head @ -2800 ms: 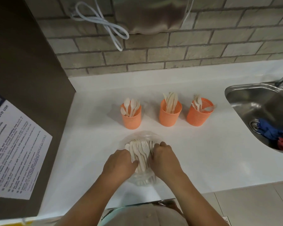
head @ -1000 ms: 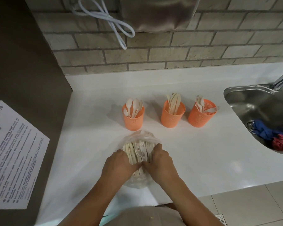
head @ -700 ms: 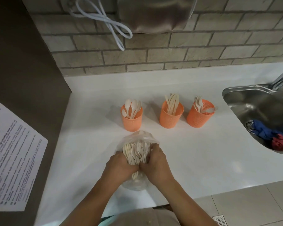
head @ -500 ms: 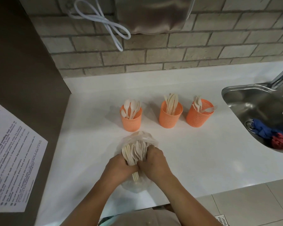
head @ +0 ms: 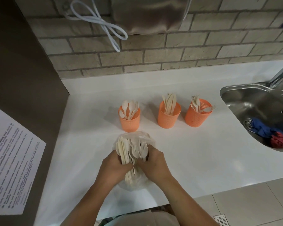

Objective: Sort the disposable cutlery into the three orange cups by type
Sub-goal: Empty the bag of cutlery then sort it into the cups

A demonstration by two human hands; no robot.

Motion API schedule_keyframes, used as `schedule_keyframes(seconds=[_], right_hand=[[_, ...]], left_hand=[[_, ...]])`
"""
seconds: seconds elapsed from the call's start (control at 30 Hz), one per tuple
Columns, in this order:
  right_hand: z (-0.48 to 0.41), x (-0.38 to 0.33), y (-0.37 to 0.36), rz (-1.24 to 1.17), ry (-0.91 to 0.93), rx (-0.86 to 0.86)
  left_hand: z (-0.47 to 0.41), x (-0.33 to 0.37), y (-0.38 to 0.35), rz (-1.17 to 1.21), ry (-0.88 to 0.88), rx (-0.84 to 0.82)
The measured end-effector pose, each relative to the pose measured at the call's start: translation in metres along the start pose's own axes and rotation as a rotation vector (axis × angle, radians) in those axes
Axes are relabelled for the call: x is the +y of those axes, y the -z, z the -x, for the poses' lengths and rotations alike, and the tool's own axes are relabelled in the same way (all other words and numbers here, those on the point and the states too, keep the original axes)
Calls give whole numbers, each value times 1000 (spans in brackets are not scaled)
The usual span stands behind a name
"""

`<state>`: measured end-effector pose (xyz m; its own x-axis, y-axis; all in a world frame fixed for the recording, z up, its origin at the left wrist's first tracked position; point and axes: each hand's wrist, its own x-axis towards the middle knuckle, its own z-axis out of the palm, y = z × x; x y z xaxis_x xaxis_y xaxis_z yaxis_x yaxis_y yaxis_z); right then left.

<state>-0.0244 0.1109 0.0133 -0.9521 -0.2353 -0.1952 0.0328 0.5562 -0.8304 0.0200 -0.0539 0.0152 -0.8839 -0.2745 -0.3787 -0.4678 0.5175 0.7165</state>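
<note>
Three orange cups stand in a row on the white counter: the left cup (head: 130,122) holds spoons, the middle cup (head: 168,117) holds knives, the right cup (head: 196,116) holds forks. In front of them lies a clear plastic bag (head: 144,138) with a bundle of cream cutlery (head: 131,149) sticking out of it. My left hand (head: 115,170) grips the bundle's handles. My right hand (head: 153,165) is closed on the bundle and the bag from the right side. Fork heads and knife blades fan out above my fingers.
A steel sink (head: 260,111) with blue and red cloths (head: 271,134) is set in the counter at the right. A dark panel with a printed notice (head: 10,170) stands at the left. A white cable (head: 103,25) hangs on the brick wall.
My hands have drawn together and gathered the spread cutlery into a tight bundle, lifting its heads out of the bag. The cups have not moved.
</note>
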Motion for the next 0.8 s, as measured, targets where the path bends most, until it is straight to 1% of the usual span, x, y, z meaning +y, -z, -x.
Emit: schedule_keyframes(seconds=[0.1,0.23,0.43,0.5,0.57,0.67,0.8], right_hand=[[5,3,6,-13,61,19],[4,3,15,-82,88,91],[-4,-17,54,-338,144,209],[-6,-21,75,-428,155,219],[-10,-20,97,-460,144,238],[-14,-7,131,-435,122,242],[-19,29,165,-250,2,122]], left_hand=[[4,2,1,-24,-47,51],[12,16,7,-69,-118,148],[24,60,20,-122,-217,295],[29,78,24,-137,-229,324],[33,97,25,-123,-249,334],[38,122,17,-66,-279,267],[26,144,-21,62,-210,24]])
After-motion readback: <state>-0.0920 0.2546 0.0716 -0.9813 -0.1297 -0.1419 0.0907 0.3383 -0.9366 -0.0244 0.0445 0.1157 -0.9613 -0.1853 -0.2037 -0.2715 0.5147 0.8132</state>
